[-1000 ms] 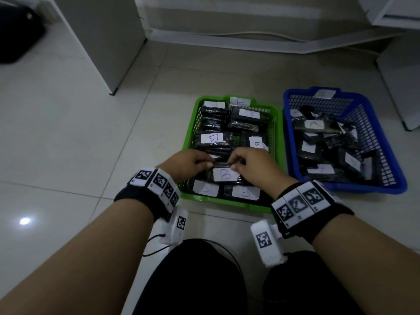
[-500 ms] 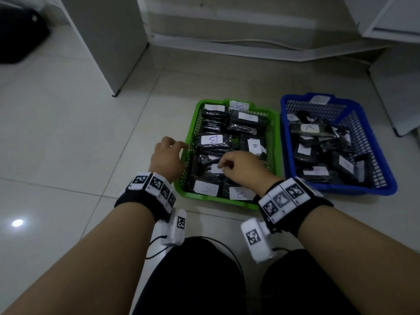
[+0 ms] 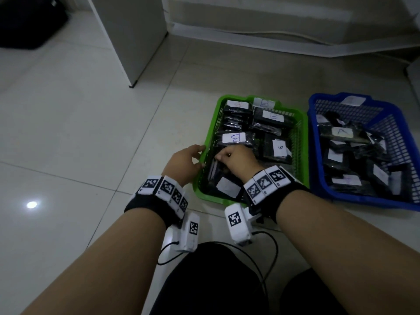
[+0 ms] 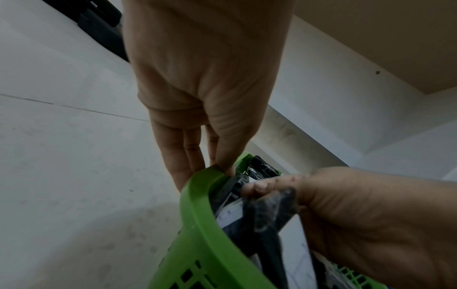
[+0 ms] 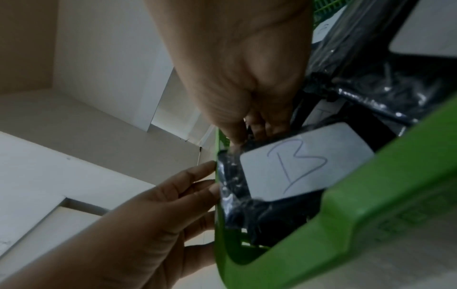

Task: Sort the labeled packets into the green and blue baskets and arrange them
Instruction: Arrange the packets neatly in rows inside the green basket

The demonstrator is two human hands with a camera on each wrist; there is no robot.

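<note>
The green basket (image 3: 205,197) on the floor holds several black packets with white "B" labels (image 3: 234,138). To its right, the blue basket (image 3: 314,155) holds packets labeled "A" (image 3: 341,132). My right hand (image 3: 221,156) is inside the green basket by its left wall and pinches the top of a black packet (image 4: 269,211) that stands on edge. A B-labeled packet (image 5: 306,166) stands just in front of it. My left hand (image 3: 195,155) is outside the basket, its straight fingers (image 5: 197,176) touching the left wall and the thumb at the rim.
A white cabinet (image 3: 134,37) stands on the tiled floor at the back left, with a black bag (image 3: 29,23) beyond it. A wall base with a cable runs behind the baskets. My dark-clothed knees (image 3: 204,280) and the wrist cables are close below.
My left hand let go of the packet and came out of the green basket to its left wall. My right hand carried the packet left, toward that wall.
</note>
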